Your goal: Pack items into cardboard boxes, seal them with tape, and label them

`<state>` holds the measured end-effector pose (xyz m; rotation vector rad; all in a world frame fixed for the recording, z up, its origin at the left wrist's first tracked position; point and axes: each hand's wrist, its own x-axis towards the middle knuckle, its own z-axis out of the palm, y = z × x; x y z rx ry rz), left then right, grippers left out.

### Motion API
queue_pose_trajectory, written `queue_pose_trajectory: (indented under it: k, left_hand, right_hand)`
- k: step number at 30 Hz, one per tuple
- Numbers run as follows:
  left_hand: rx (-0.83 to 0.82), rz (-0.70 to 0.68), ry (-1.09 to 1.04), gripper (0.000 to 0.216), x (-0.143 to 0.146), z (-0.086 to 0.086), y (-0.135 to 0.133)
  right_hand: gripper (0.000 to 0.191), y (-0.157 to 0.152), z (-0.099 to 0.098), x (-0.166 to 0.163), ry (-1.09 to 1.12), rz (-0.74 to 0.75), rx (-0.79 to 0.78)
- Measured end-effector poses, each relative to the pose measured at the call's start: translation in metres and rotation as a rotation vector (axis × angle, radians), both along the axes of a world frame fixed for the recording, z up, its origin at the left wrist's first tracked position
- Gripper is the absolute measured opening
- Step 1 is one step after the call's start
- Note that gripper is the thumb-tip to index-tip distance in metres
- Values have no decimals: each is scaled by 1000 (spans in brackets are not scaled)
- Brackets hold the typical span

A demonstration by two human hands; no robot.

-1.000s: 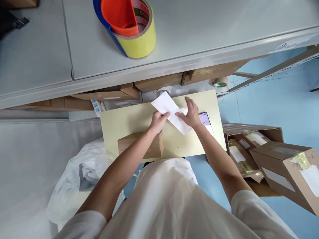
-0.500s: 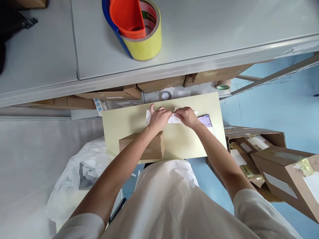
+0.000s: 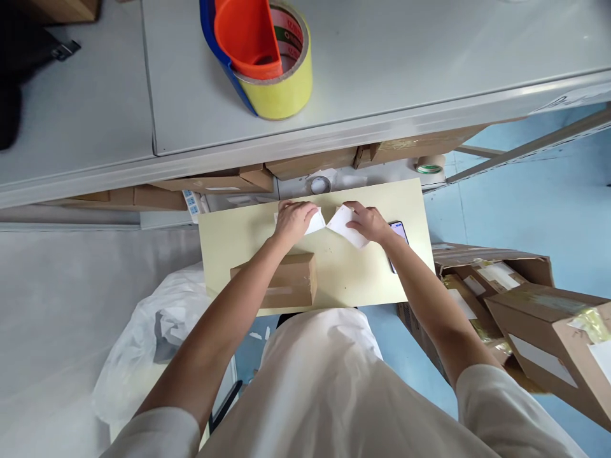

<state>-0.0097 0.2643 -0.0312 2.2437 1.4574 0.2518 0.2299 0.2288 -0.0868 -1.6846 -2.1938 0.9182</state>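
My left hand [image 3: 292, 219] is closed on a white paper piece [image 3: 315, 222] above a pale yellow board [image 3: 229, 245]. Close beside it, my right hand [image 3: 366, 222] grips a second white paper piece [image 3: 344, 226]. The two pieces are slightly apart at their inner ends. A small brown cardboard box [image 3: 279, 287] lies on the board under my left forearm. A phone [image 3: 399, 231] with a lit screen peeks out behind my right wrist.
A yellow tape roll on an orange and blue dispenser [image 3: 267, 54] stands on the grey table [image 3: 382, 70]. Taped cardboard boxes [image 3: 534, 318] are piled at the right. A white plastic bag [image 3: 153, 331] lies at the left. Small tape rolls [image 3: 428, 166] sit under the table.
One long white sheet held between both hands was bunched together, and now each hand holds a separate piece pulled slightly apart. The hands have lowered towards the board.
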Motion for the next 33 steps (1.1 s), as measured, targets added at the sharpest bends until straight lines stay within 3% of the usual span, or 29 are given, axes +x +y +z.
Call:
queue_pose_trajectory:
  k: [5, 7, 9, 13, 16, 19, 22, 28, 31, 33]
  left_hand:
    - [-4, 195, -136, 26, -19, 5, 4]
    - [-46, 227, -251, 28, -19, 12, -2]
    - [-87, 215, -357, 27, -13, 24, -11]
    - [-181, 178, -511, 26, -12, 59, -37]
    - [-313, 213, -569, 41, -38, 80, -62]
    - [-513, 247, -707, 48, -74, 89, -93]
    - [-605, 291, -889, 39, -98, 89, -126]
    - [-427, 428, -1009, 32, -130, 94, -169]
    - [-386, 426, -1026, 31, -151, 98, -180]
    - [-372, 418, -1040, 29, -164, 101, -187]
  right_hand:
    - [68, 6, 7, -8, -52, -133, 82]
    - [76, 1, 22, -22, 144, -141, 116]
    - [80, -9, 42, -42, 419, -112, 47]
    - [61, -35, 82, -73, 687, -189, -77]
    - [48, -58, 100, -78, 775, -299, -90]
    - [47, -84, 110, -80, 891, -371, -130]
    - [45, -109, 121, -97, 966, -416, -119]
    - [30, -150, 151, -147, 841, -554, 48]
    - [36, -169, 163, -165, 684, -547, 111]
    - [31, -183, 172, -177, 505, -545, 273]
